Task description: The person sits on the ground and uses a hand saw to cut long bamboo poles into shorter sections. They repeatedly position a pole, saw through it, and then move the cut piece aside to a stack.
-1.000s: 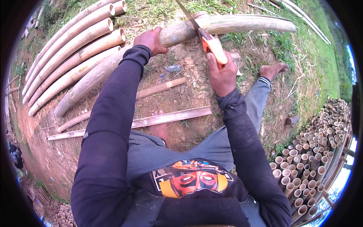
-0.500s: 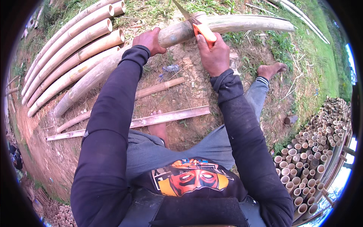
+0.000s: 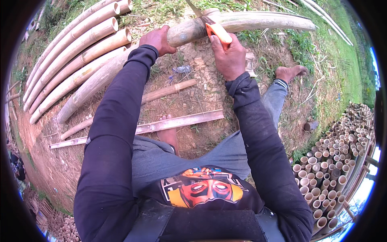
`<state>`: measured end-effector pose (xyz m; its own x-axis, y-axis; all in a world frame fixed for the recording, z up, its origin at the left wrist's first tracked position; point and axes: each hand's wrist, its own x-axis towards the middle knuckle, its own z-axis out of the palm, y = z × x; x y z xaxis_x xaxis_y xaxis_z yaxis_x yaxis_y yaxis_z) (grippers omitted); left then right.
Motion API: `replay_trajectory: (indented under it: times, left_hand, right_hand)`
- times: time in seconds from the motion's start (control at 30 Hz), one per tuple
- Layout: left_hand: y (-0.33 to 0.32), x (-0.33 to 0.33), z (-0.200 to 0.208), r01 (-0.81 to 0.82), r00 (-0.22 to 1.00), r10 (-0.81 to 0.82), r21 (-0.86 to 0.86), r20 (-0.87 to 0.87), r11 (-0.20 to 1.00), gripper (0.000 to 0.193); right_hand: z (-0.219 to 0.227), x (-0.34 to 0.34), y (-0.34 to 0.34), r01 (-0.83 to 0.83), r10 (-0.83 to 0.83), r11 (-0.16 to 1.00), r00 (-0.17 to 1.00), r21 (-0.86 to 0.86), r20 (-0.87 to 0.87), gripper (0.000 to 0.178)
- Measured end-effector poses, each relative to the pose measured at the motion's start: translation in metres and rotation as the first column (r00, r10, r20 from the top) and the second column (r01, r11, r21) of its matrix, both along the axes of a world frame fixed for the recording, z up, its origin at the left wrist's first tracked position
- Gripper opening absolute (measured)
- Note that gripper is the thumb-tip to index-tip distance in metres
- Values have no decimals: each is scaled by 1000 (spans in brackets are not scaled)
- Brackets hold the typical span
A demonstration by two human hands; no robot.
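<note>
left hand (image 3: 156,39): clamped on the bamboo pole (image 3: 250,22), which lies across the top of view
right hand (image 3: 229,56): gripping the orange-handled saw (image 3: 215,29), blade on the pole
ground (image 3: 201,84): bare dirt, open between legs
edges: smooth round bamboo poles (image 3: 72,56) left, cut tube stack (image 3: 334,161) right

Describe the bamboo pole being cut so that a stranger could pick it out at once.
Start from the row of bamboo poles lying at the upper left. The cut pole lies across the top of the view, beyond the person's knees. Only it is gripped by the left hand and met by the orange-handled saw.
</note>
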<state>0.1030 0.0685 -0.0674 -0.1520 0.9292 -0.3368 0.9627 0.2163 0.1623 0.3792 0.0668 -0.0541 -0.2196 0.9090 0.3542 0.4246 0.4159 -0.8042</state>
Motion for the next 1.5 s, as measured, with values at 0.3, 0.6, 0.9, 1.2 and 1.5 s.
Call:
replay_trajectory:
  times: [0.3, 0.6, 0.9, 1.2, 1.5]
  left_hand:
    - [0, -6, -18, 14, 1000, -12, 68, -27, 998, 81]
    - [-1, 0, -3, 13, 999, -10, 50, -53, 999, 95]
    - [3, -5, -13, -9, 1000, 9, 11, -22, 1000, 98]
    - [-1, -8, -4, 8, 1000, -8, 49, -5, 999, 97]
    - [-1, -4, -14, 30, 999, -31, 105, 10, 994, 83]
  right_hand:
    - [28, 104, -182, 46, -52, 998, 991, -46, -124, 25]
    - [-6, 18, -46, 15, -16, 1000, 998, -4, -62, 29]
    - [17, 66, -117, 25, -24, 1000, 996, 10, -84, 24]
    - [18, 60, -111, 39, -55, 975, 996, -220, -69, 26]
    - [9, 36, -69, 7, -17, 992, 997, -128, -71, 21]
